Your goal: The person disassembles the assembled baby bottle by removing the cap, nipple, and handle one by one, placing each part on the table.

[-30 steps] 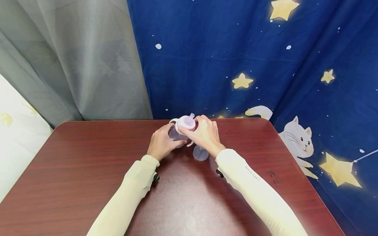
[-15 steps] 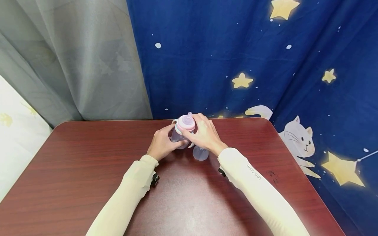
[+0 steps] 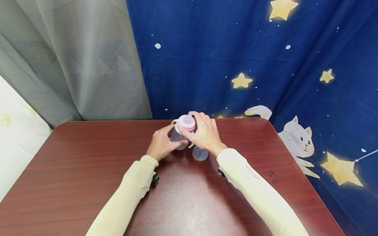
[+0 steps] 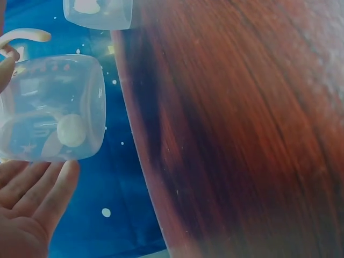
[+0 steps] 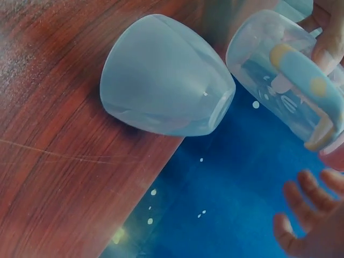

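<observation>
Both hands are on a baby bottle (image 3: pixel 180 137) with a clear body, curved side handles and a pink-and-white lid (image 3: pixel 186 121) topped by a clear spout. My left hand (image 3: pixel 161 143) grips the body from the left, thumb in front. From the right, my right hand (image 3: pixel 206 133) holds the lid, thumb across its near side; its other fingers are partly hidden behind. A printed blue-and-yellow handle (image 5: pixel 309 80) shows in the right wrist view. Beside the bottle, under the right hand, a clear dome-shaped cover (image 5: pixel 166 80) stands on the table, partly covered in the head view.
The reddish-brown wooden table (image 3: pixel 97 177) ends at a far edge close behind the bottle. A blue star-patterned curtain (image 3: pixel 200 65) and a grey curtain (image 3: pixel 100 65) hang beyond it. Dark marks (image 3: pixel 272 177) show on the table at the right.
Since a second ago the bottle has straightened slightly and shifted a little right, and its spout points more to the back. Over the last half second little differs. The clear cover stays put.
</observation>
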Demonstrator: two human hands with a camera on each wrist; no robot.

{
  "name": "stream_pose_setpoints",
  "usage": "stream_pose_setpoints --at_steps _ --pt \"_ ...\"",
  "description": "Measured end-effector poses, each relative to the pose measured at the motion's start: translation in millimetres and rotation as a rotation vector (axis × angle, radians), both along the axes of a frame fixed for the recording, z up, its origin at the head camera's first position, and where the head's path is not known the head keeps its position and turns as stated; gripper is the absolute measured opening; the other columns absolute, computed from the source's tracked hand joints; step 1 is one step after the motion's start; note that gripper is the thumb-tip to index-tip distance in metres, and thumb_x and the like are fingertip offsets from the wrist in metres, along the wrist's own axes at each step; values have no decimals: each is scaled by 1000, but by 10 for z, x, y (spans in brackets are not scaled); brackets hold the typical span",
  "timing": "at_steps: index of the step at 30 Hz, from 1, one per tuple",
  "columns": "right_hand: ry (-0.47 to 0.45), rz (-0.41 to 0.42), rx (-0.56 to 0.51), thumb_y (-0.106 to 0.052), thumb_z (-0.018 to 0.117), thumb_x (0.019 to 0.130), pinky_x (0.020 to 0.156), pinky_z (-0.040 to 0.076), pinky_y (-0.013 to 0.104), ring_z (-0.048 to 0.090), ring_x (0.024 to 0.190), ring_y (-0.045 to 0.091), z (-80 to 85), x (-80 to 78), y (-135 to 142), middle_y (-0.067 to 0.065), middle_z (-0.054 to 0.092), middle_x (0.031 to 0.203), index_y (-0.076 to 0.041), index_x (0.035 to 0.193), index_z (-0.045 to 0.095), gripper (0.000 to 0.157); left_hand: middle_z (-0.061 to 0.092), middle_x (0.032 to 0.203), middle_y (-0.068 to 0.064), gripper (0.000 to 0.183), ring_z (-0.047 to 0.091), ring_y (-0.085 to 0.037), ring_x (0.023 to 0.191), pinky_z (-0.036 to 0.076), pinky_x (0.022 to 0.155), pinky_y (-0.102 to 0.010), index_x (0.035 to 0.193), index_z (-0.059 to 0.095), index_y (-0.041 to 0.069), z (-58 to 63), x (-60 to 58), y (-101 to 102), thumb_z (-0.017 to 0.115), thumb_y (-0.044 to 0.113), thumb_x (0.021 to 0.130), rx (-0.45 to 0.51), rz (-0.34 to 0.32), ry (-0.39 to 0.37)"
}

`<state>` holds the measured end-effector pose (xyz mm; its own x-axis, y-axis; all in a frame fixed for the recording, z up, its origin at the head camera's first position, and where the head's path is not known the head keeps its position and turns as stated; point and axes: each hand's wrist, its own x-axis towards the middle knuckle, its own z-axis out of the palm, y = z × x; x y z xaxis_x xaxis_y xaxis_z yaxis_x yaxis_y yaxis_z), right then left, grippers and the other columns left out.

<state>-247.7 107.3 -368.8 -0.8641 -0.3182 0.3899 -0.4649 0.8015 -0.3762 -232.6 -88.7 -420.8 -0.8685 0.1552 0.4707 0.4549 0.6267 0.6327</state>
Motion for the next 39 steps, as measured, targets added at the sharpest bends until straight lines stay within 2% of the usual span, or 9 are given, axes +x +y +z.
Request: stream_pose_setpoints --at_steps 5,10,14,17,22,30,35,39 --pt "-2 -139 -38 -87 47 76 88 38 43 53 103 21 18 22 -54 3 62 109 -14 117 59 85 71 105 -7 76 65 -22 85 55 74 -40 128 65 9 10 3 -2 88 50 68 -46 50 37" --pt "-5 -212 -14 -91 44 73 84 36 44 52 92 19 34 35 -99 -2 56 90 -16 97 59 80 71 106 -13 74 67 -28 87 55 76 -45 123 65 6 11 16 -4 88 50 69 -107 88 89" --pt "-12 -254 -1 -90 47 73 83 37 45 52 89 19 39 37 -126 -3 52 85 -16 91 59 77 69 100 -14 70 66 -28 83 55 72 -45 119 64 5 -3 14 -4 88 49 69 -153 112 143" --pt "-14 -269 -4 -89 49 73 85 38 45 53 91 22 45 39 -140 -1 55 88 -14 93 61 78 68 96 -13 68 65 -27 81 55 70 -45 117 64 5 -12 9 -3 88 48 69 -177 115 168" --pt "-16 -270 4 -87 52 73 87 39 47 54 95 25 50 45 -153 3 59 95 -13 100 64 79 68 95 -12 68 65 -26 81 56 71 -44 116 64 5 -8 7 4 88 47 69 -186 105 180" --pt "-26 -251 -13 -77 60 74 85 42 44 52 95 24 65 29 -147 3 59 95 -12 100 64 70 68 96 -13 68 65 -26 82 56 73 -43 117 63 4 -9 7 10 88 47 70 -186 96 182" --pt "-43 -180 -30 -73 61 77 84 45 42 52 96 23 68 17 -124 3 60 100 -10 107 66 70 68 96 -13 67 65 -27 82 56 72 -43 116 63 4 -28 3 -1 88 47 70 -182 101 175" --pt "-43 -96 -46 -68 65 79 88 45 41 53 102 23 64 9 -96 5 62 110 -8 117 65 70 68 97 -13 66 66 -27 82 56 72 -43 116 63 4 -51 -6 -15 89 45 70 -159 92 185"
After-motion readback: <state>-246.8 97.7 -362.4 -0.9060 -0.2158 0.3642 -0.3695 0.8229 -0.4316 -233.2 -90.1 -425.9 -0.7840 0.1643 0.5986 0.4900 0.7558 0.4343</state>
